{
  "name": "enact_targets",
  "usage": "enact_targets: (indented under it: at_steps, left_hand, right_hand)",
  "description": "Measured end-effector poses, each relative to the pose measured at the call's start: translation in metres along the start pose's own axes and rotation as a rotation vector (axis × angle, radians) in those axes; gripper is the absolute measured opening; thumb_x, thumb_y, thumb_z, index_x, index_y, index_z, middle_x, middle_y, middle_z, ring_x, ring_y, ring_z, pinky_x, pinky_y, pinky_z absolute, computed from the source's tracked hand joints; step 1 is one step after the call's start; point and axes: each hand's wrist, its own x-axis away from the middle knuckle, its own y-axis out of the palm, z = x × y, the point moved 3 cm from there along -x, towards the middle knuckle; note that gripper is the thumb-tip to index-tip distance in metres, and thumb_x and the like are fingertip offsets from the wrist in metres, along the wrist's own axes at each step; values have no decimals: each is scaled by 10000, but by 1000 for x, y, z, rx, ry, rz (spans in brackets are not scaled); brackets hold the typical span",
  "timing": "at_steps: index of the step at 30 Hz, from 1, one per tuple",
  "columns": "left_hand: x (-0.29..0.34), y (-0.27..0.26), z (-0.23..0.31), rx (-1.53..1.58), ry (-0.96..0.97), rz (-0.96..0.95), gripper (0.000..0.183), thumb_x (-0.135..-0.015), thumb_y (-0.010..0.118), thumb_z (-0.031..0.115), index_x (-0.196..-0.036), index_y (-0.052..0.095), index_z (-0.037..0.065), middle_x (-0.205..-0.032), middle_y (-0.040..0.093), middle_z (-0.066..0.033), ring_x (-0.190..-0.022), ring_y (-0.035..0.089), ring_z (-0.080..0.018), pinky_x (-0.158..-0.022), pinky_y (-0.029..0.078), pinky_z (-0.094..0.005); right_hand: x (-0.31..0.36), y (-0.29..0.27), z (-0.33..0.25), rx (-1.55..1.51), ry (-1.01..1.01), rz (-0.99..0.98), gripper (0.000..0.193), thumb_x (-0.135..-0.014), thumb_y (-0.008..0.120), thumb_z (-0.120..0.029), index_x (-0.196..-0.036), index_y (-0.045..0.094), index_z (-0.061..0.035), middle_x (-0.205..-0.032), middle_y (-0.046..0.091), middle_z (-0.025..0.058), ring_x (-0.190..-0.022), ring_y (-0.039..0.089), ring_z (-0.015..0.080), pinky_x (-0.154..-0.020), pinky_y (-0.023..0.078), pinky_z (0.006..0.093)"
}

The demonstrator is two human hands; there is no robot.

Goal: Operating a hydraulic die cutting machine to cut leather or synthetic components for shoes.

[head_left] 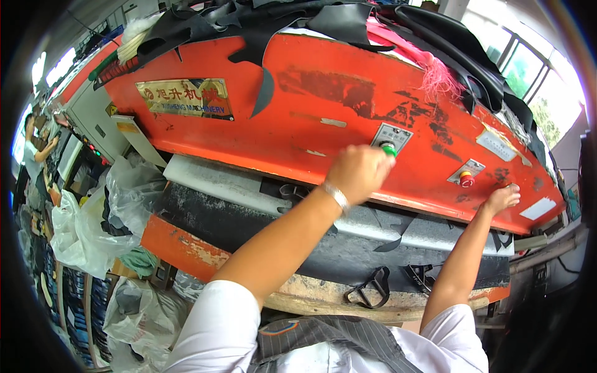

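My left hand, with a bracelet at its wrist, is closed and slightly blurred. Its finger side meets the green push button on the front of the red-orange press machine. Further right, my right hand rests against the same panel with its fingers curled; whatever lies under it is hidden. Between the hands sits a red stop button. Below the panel, black cut-out strap-like pieces lie along the front of the dark bed.
Black sheet scraps and pink stringy material drape over the machine's top. Clear plastic bags stand at the left. A wooden bar runs along the bed's near edge. Another person stands far left.
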Motion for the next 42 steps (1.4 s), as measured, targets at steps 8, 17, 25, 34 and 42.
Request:
enact_targets:
  at_steps: [8, 17, 25, 34, 42]
  left_hand:
    - [89, -20, -21, -54, -176, -150, 303, -903, 580, 285, -733, 622, 38, -712, 602, -167, -701, 600, -356, -623, 468, -423]
    - [271, -53, -19, -433, -414, -145, 193, -801, 662, 275, -745, 691, 93, -760, 595, -53, -809, 563, -261, -801, 424, -401]
    - [288, -63, -29, -447, -443, -232, 242, -786, 640, 298, -660, 658, 92, -709, 579, -47, -772, 576, -249, -768, 442, -397]
    - [227, -116, -137, -499, -224, -56, 300, -872, 603, 193, -1142, 658, 72, -1210, 628, -83, -1160, 528, -301, -958, 399, -430]
    - [266, -112, -198, -462, -163, 86, 253, -833, 669, 279, -1004, 729, 103, -1151, 666, -34, -1165, 537, -241, -951, 392, -402]
  right_hand:
    - [7, -28, -4, -178, 78, -260, 838, -967, 359, -561, -1457, 158, 89, -1544, 105, 262, -1446, 94, 329, -1161, 86, 411]
    - [234, -85, -205, -713, -386, -1022, 325, -862, 609, -142, -1165, 581, -27, -1162, 576, 95, -1025, 527, 194, -882, 416, 319]
    - [372, -75, -241, -659, -619, -1500, 446, -768, 753, -221, -1116, 596, 9, -1040, 614, 174, -963, 553, 333, -852, 455, 391]
    - [459, -93, -219, -435, -707, -1404, 426, -758, 729, -149, -1111, 575, 34, -974, 572, 168, -888, 517, 346, -791, 452, 400]
    - [485, -139, -221, -479, -712, -1327, 411, -726, 743, -85, -1082, 569, 25, -900, 565, 143, -818, 529, 311, -733, 460, 383]
